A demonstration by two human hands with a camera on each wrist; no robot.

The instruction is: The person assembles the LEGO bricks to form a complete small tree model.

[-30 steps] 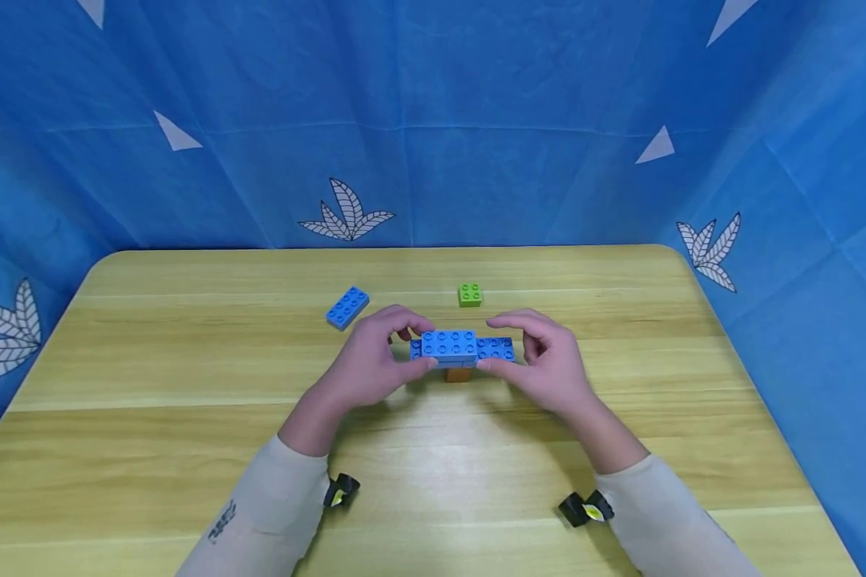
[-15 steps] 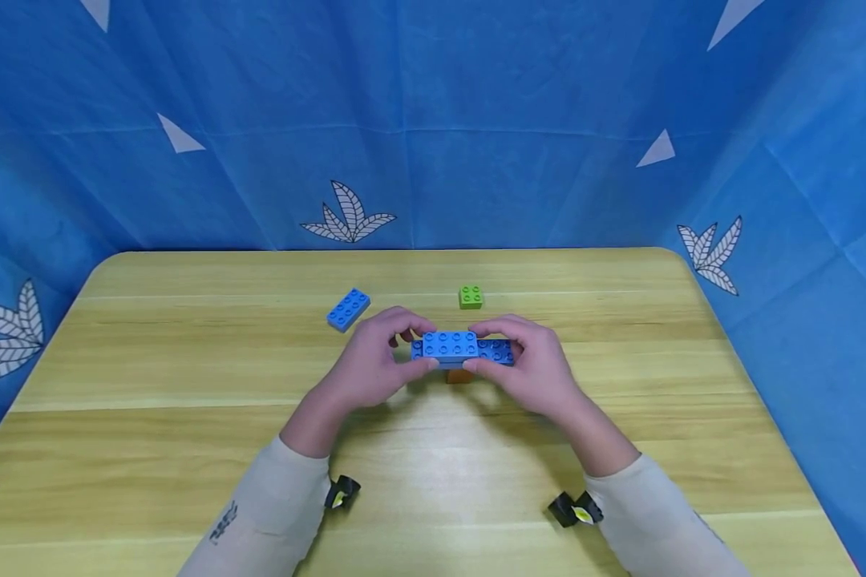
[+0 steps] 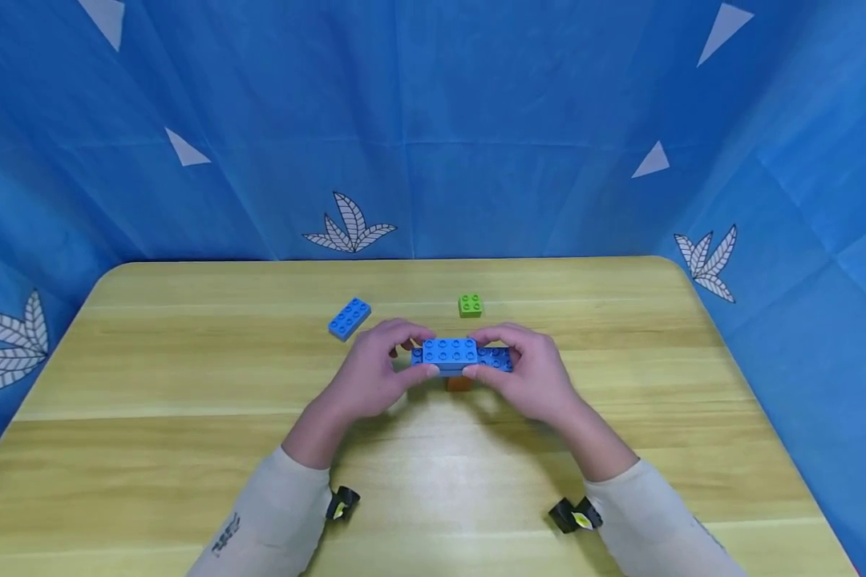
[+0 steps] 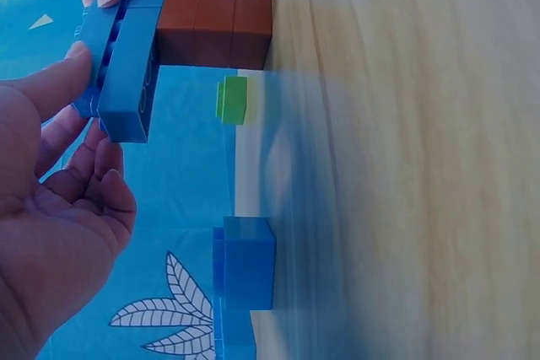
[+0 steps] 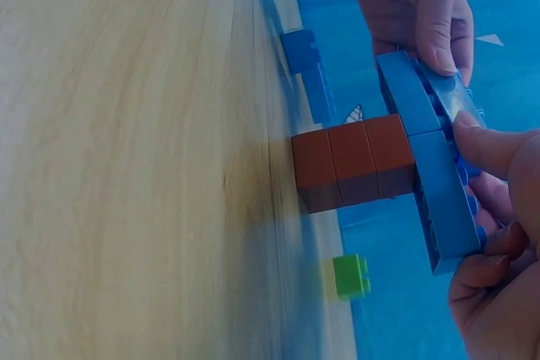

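Observation:
Both hands hold a blue eight-stud toy building brick (image 3: 450,353) at mid-table. My left hand (image 3: 375,373) pinches its left end between thumb and fingers. On the right end, my right hand (image 3: 530,373) has the same kind of pinch. Beneath it lies a row of two blue bricks, the right-hand brick (image 5: 447,200) and the left-hand brick (image 5: 409,94), set end to end. Studs show in a narrow slit between the held brick and that row. A column of three brown bricks (image 4: 215,29) stands on the table under the row.
A green four-stud brick (image 3: 470,305) lies beyond the hands. Behind the left hand is a loose blue brick (image 3: 350,319), turned at an angle. The wooden table (image 3: 188,377) ends at a blue patterned curtain (image 3: 440,184) at the back and sides.
My right thumb and fingers have come leftward from the side and taken hold of the top blue brick's right end. The left hand keeps its grip. The head view has tilted slightly.

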